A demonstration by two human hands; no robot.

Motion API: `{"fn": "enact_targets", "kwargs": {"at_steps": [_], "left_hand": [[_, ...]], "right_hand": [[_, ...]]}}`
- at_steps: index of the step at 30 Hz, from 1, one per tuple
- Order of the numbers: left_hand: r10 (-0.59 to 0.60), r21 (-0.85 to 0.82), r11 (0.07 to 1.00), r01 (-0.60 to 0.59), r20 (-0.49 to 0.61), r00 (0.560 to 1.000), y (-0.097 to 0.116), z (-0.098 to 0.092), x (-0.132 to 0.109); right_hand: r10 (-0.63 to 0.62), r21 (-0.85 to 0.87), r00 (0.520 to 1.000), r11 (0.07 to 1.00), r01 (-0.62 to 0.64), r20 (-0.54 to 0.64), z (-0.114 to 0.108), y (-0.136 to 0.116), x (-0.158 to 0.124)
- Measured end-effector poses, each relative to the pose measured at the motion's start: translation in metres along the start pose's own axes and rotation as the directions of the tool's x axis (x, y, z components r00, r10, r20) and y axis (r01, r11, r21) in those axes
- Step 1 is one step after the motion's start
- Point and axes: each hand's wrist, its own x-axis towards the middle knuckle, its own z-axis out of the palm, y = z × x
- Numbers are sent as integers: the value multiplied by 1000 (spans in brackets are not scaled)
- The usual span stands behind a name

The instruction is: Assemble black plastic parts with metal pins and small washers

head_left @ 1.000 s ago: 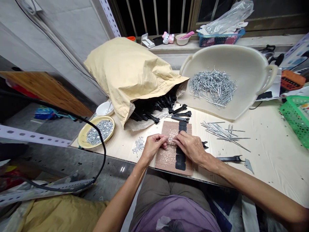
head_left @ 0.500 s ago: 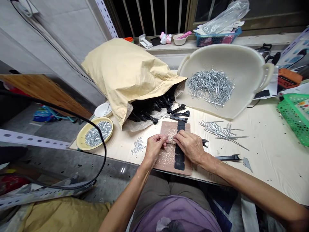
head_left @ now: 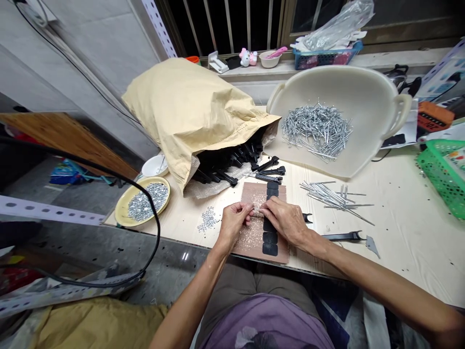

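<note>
My left hand (head_left: 233, 222) and my right hand (head_left: 285, 220) meet fingertip to fingertip over a brown board (head_left: 250, 235) at the table's near edge. Both pinch the ends of a thin metal pin (head_left: 256, 209) held between them; whether a small nut sits on it I cannot tell. A black part (head_left: 307, 217) sticks out from under my right hand. A row of black pads (head_left: 271, 238) runs down the board. A small heap of silver nuts (head_left: 208, 218) lies left of my left hand, and loose long pins (head_left: 334, 198) lie to the right.
A tan sack (head_left: 192, 109) spills black plastic parts (head_left: 232, 162) behind the board. A cream tub (head_left: 363, 92) holds a pile of pins. A yellow plate (head_left: 123, 215) of nuts sits at the left corner. A green basket (head_left: 445, 177) stands at the right. A black cable (head_left: 145, 194) arcs on the left.
My hands have closed slightly toward each other over the pin. The view shifted a little; nothing else on the table moved.
</note>
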Motion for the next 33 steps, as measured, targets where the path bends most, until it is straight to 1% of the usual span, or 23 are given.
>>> {"fn": "enact_targets", "kwargs": {"at_steps": [4,7,9,12,14,15,17,20,22,25,28,33], "left_hand": [[-40,-34,999,39,-23,999,-1,3,0],[-10,10,1000,10,-28,1000,0,3,-1],[26,65,998,-25,-22,999,1,2,-2],[55,146,988,-53,-10,998,3,1,-3],[63,183,981,-61,-3,998,4,0,-3],[65,190,980,-64,3,998,4,-1,-3],[58,179,982,-59,12,998,5,-1,-2],[41,136,990,-43,19,999,3,-2,-1],[31,120,992,-33,21,999,1,-2,0],[0,86,996,-2,24,1000,-2,-1,0],[-35,44,998,34,30,999,-2,2,1],[-54,32,998,51,105,993,0,7,2]], "right_hand": [[-71,-150,993,987,57,-94,0,-3,0],[-98,-176,992,981,83,-80,0,-2,0],[-61,-126,998,990,57,-29,0,1,0],[17,10,996,1000,-18,84,0,7,1],[34,102,989,994,-49,144,-1,10,1],[34,135,988,989,-55,152,-1,11,1],[26,146,992,988,-45,124,-2,11,1],[-12,33,999,999,10,40,-3,7,0],[-42,-14,999,999,43,29,-4,6,0],[-44,23,998,999,42,49,-6,9,-1],[-35,76,998,997,32,45,-9,15,-1],[-33,112,999,993,30,25,-11,24,-6]]}}
